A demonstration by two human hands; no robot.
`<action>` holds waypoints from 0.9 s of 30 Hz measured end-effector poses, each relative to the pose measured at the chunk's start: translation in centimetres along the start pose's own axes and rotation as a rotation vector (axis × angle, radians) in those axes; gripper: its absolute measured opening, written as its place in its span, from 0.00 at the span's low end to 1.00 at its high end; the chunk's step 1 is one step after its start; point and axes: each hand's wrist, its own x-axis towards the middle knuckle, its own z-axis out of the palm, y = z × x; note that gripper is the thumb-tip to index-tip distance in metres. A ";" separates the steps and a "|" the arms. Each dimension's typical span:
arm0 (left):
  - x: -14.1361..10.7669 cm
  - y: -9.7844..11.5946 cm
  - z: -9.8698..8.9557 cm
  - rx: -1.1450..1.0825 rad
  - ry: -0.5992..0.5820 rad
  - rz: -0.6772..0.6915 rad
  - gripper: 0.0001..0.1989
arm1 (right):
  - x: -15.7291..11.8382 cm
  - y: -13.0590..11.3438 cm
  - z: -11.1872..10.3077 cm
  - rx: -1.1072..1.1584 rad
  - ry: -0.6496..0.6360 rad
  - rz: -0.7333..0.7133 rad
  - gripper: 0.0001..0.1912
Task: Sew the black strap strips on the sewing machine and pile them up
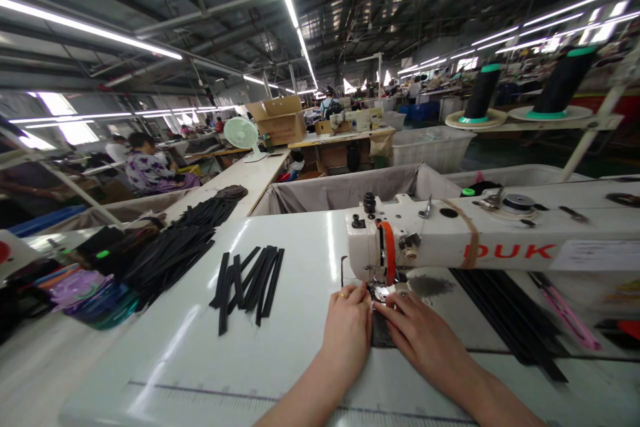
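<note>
Both hands meet at the needle of a white sewing machine [435,247]. My left hand [350,320] has its fingers bent and pressed together just left of the presser foot, with a ring on one finger. From the right, my right hand [423,327] reaches in, fingers curled and tips close to the left fingertips. Between the fingertips a bit of a black strip shows; most of it is hidden by the hands. Several cut black strips [250,283] lie loosely on the table to the left. Longer black strips [505,313] rest under the machine arm.
A large heap of black strips [175,250] lies farther left, near a blue-green container [100,303]. Pink-handled snips [567,313] sit at the right. Behind the table are a cloth-lined bin [345,190], a green fan [241,133] and a cardboard box [277,121]. Thread cones [480,97] stand above right.
</note>
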 end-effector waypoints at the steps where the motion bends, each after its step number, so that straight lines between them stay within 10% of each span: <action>1: 0.0 0.0 0.1 0.004 0.006 -0.002 0.11 | 0.0 0.0 0.0 0.005 -0.008 0.002 0.16; 18: 0.1 0.1 0.9 0.090 0.011 0.039 0.14 | -0.2 -0.1 -0.1 0.036 -0.021 0.028 0.17; 27: 2.6 -3.0 0.8 -0.088 0.195 0.014 0.13 | -0.2 0.0 -1.7 -0.035 0.020 0.149 0.13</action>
